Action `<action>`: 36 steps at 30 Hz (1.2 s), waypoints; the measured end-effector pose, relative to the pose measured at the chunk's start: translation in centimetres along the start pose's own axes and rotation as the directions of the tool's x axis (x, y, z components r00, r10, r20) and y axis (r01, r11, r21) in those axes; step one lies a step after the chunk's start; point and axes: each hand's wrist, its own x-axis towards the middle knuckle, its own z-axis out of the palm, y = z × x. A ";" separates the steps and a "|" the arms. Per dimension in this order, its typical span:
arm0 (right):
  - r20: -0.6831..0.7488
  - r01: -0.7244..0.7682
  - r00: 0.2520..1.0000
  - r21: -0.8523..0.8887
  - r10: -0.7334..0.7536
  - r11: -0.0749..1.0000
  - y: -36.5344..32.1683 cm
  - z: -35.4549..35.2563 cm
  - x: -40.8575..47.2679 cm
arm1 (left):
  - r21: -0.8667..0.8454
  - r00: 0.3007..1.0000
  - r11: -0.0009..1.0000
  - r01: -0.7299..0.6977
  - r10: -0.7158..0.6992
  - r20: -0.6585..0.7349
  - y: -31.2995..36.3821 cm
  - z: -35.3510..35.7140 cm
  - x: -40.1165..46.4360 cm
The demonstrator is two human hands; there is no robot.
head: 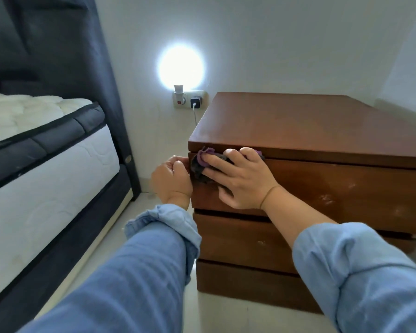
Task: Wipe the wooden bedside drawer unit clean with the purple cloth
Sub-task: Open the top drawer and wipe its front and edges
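Mattress (46,150) far left of the grip, white quilted top with dark piping, resting on a dark bed base; dark padded headboard (58,44) rising behind it. Night light (180,66) glowing on the wall above and left of the grip, plugged into a socket (189,99) beside a dark charger (196,101) with a white cable hanging down. Pale floor below, between bed and unit.

Left hand (172,179) just left of the cloth, curled around the front left corner of the unit (310,131), fingers folded shut against the edge, thumb side up; whether anything sits inside the curl, cannot tell. Blue sleeve (130,272) rolled at the wrist, running down to the lower left.

Cloth (202,164) pressed to the top left corner of the top drawer (346,188), just under the lip of the unit's top, bunched, purple at its upper fold and darker where shaded. Right hand (240,181) flat over the cloth, fingers spread wide and pointing left, palm pushing the cloth against the drawer face; a purple scrap showing past the fingers at the upper right. Right forearm bare to a rolled blue cuff at lower right.

Right of the grip, drawer face stretching away with pale scuff marks; above, the unit's broad brown top, bare. Below the grip, two more drawer fronts stacked, dark gaps between.
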 end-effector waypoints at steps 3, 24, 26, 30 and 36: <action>0.031 -0.105 0.994 0.021 0.104 0.994 -1.3 0.1 -0.3 | -0.052 0.999 0.998 0.024 -0.023 0.028 -0.9 0.1 -0.4; 0.246 -0.008 0.969 0.063 -0.008 0.998 -6.5 2.7 -9.4 | 0.211 0.859 0.972 0.104 -0.194 0.473 -4.5 -3.1 -9.3; 0.238 -0.076 0.969 0.050 0.062 0.996 -6.5 1.8 -11.3 | 0.303 0.867 0.952 0.050 -0.192 0.460 -5.0 -3.2 -10.5; -0.020 -0.375 0.927 0.002 0.375 0.927 -6.3 -0.2 -12.4 | 0.393 0.864 0.913 -0.108 -0.110 0.492 -4.6 -2.9 -12.4; -0.181 -0.603 0.784 0.005 0.593 0.798 -6.3 0.9 -8.3 | 0.437 0.698 0.732 -0.523 0.073 0.713 -5.3 -0.6 -12.8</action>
